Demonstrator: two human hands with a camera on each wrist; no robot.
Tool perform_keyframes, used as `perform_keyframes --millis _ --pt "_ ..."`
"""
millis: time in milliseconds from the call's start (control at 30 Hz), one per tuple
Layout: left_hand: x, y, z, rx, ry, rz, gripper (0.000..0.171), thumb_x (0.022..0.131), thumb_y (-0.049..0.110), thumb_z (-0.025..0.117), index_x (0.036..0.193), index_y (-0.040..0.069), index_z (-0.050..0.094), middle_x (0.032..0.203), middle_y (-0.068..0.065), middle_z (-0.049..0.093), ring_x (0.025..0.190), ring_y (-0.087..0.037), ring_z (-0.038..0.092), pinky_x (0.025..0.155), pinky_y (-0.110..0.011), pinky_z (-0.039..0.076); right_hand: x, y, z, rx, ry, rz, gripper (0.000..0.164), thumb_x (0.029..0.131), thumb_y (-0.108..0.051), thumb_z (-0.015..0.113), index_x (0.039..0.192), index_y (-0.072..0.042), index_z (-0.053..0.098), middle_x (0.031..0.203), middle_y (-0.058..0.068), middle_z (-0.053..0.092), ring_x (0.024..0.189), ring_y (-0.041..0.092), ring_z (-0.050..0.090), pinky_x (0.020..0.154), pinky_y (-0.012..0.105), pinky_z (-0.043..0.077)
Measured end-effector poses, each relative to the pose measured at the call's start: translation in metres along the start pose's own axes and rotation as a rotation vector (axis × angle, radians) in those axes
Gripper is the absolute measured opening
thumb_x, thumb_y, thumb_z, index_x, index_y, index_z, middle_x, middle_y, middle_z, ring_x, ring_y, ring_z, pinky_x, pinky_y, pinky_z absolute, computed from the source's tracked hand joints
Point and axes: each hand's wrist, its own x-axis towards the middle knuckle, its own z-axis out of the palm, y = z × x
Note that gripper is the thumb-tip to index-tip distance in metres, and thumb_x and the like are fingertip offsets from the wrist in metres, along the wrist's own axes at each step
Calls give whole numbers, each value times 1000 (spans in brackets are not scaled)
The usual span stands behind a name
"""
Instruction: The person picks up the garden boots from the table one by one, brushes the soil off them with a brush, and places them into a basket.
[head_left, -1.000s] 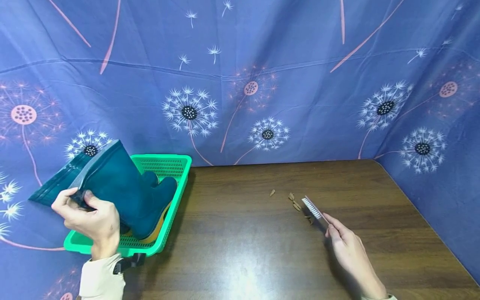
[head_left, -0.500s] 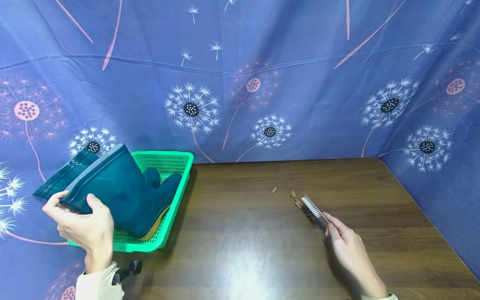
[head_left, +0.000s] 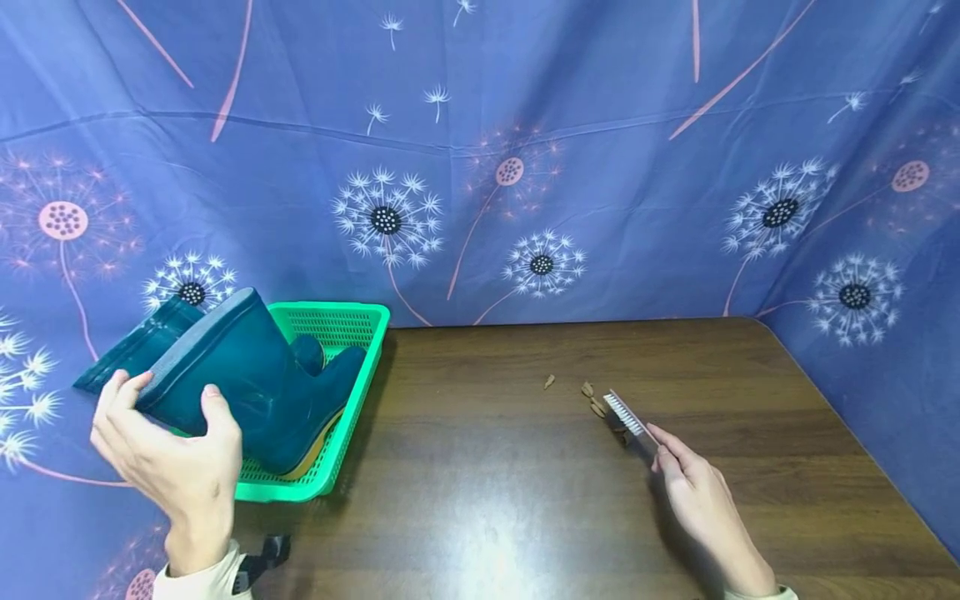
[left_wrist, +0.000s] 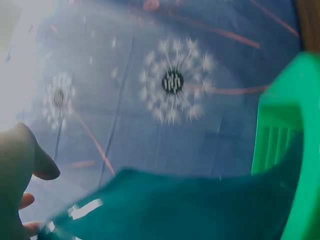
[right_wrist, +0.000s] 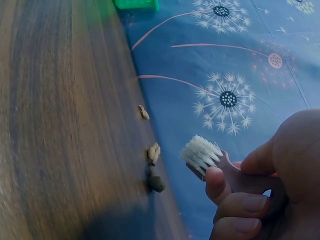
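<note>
Two dark teal rubber boots lie in a green plastic basket [head_left: 341, 454] at the left of the table; the nearer boot [head_left: 251, 375] leans its shaft out toward me, the other boot [head_left: 150, 337] behind it. My left hand [head_left: 176, 462] is at the nearer boot's top edge, fingers and thumb spread apart; the left wrist view shows the thumb [left_wrist: 42, 160] clear of the boot. My right hand [head_left: 705, 504] grips the handle of a small brush [head_left: 628, 418] with white bristles, held above the table.
Small tan bits [head_left: 588, 390] lie on the brown wooden table [head_left: 465, 467], and a dark lump [right_wrist: 156, 184] sits beside them in the right wrist view. A blue dandelion-print cloth [head_left: 450, 208] hangs behind the table and along its sides.
My left hand has loosened from the boot's top edge, its fingers spreading, and the boot shaft has settled lower into the basket. The right hand and brush have stayed nearly still.
</note>
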Motion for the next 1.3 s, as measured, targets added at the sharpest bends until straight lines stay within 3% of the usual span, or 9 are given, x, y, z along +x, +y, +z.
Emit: perform_keyframes --millis 133,300,400,633,800,933,1067,1167,1300 --pt "-17 15 0 -54 21 107 47 85 20 75 124 -5 65 150 -17 59 143 -35 48 125 -44 28 0 2 -6 -24 23 -2 40 113 -19 42 147 -8 62 95 -1 71 63 3 42 60 30 34" --pt "-40 32 0 -126 34 197 47 83 23 74 118 -7 66 143 -23 63 136 -44 52 123 -50 30 -2 7 -15 -42 75 25 39 114 -20 41 140 -7 67 100 6 75 72 7 48 62 32 36" --pt "-57 37 4 -178 -35 273 45 82 21 74 116 -7 68 139 -26 65 130 -50 54 120 -48 34 -5 11 -21 -41 113 38 38 113 -21 41 136 -6 68 100 8 76 72 10 50 61 34 38" --pt "-116 38 15 -306 -252 421 37 81 15 72 111 -7 70 128 -27 70 116 -50 59 117 -24 36 -14 34 -29 -68 138 87 38 111 -18 42 135 -2 68 88 5 75 68 7 49 60 34 40" --pt "-151 39 17 -301 -499 420 39 81 11 76 118 1 71 130 -15 72 117 -36 63 106 -24 43 -22 55 -35 -57 105 217 36 110 -16 41 119 -1 72 106 26 76 76 23 60 63 38 43" --pt "-166 37 18 -237 -646 387 45 80 9 81 123 8 70 135 -7 70 122 -29 62 98 -36 48 -28 64 -36 -25 2 367 39 108 -20 40 124 1 68 100 20 79 70 20 67 64 32 46" --pt "-172 34 21 -177 -703 378 48 78 9 84 124 11 69 138 -3 68 124 -25 64 91 -41 55 -29 66 -35 -35 -66 465 41 107 -28 45 128 1 65 84 1 81 65 14 73 65 28 50" --pt "-175 30 23 -139 -712 384 50 78 11 86 125 11 69 139 -1 67 123 -23 65 87 -42 58 -28 66 -35 -127 -76 508 44 107 -43 51 119 -7 72 98 9 83 83 33 78 65 36 50" --pt "-179 24 26 -112 -719 367 51 77 12 87 126 12 69 138 -1 67 122 -23 66 88 -42 58 -23 65 -35 -222 -77 539 55 101 -66 53 109 -18 79 120 25 75 102 58 68 59 45 46"
